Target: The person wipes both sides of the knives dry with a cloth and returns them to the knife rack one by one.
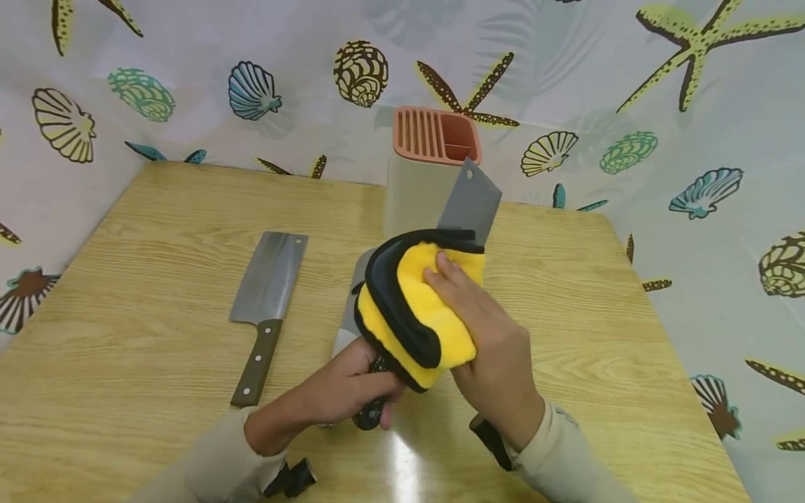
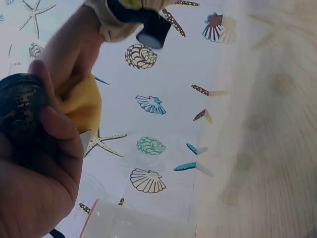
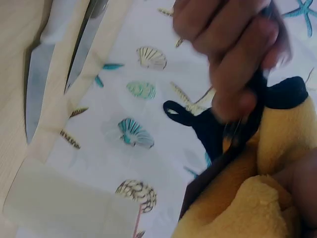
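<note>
My left hand (image 1: 352, 384) grips the speckled black handle (image 1: 370, 415) of a cleaver, whose grey blade (image 1: 473, 199) points up and away, tilted to the right. Folded over the middle of that blade is a yellow cloth (image 1: 434, 307) with black edging. My right hand (image 1: 493, 349) holds the cloth against the blade, fingers laid over its upper face; the thumb is hidden. In the left wrist view, the handle's rounded end (image 2: 22, 106) shows within the curled fingers. The right wrist view has the cloth (image 3: 252, 208) bunched around the blade, below the left hand (image 3: 233, 59).
On the wooden table (image 1: 157, 279), a second cleaver (image 1: 270, 279) with a brown riveted handle lies at left. A white-handled knife (image 3: 39, 84) lies partly beneath my hands. Behind stands a pale knife holder (image 1: 409, 195) with a pink slotted top, before a shell-patterned cloth backdrop (image 1: 302, 42).
</note>
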`<action>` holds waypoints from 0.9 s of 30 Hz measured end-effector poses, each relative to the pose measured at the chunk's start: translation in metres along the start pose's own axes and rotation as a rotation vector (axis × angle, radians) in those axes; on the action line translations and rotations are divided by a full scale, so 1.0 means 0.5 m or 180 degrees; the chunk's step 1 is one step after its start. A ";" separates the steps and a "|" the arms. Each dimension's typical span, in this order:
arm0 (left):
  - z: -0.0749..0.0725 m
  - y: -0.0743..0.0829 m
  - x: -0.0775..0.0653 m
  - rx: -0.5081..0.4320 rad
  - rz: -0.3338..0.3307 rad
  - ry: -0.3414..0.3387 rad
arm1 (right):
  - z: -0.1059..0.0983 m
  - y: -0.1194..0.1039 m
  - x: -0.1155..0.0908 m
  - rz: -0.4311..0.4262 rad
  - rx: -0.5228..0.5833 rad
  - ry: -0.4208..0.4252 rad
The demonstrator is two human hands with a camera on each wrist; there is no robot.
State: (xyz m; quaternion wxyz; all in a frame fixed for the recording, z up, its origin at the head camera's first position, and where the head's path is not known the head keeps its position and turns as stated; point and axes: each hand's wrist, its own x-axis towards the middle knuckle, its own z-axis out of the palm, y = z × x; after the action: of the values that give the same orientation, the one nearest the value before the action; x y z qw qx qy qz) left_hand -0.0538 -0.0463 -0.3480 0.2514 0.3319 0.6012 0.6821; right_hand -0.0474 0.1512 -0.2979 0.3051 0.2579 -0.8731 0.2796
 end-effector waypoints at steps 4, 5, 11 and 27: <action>0.010 0.007 0.004 -0.0131 0.0003 -0.0106 | -0.003 0.036 0.019 0.0182 0.0034 0.0214; 0.011 0.007 0.003 -0.0175 0.0005 -0.0129 | -0.004 0.045 0.025 0.0229 0.0075 0.0271; 0.017 0.004 -0.005 -0.0350 -0.0121 -0.0220 | -0.016 0.099 0.063 0.0444 0.0248 0.0444; 0.005 0.014 -0.003 -0.0671 -0.0241 0.0425 | -0.095 0.026 0.102 -0.0054 0.1044 0.1300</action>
State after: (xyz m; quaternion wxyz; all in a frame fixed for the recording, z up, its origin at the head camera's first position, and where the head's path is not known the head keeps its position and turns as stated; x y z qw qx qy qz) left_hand -0.0506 -0.0470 -0.3411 0.2698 0.2345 0.5536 0.7521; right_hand -0.0717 0.1768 -0.2364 0.4315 0.2494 -0.7342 0.4611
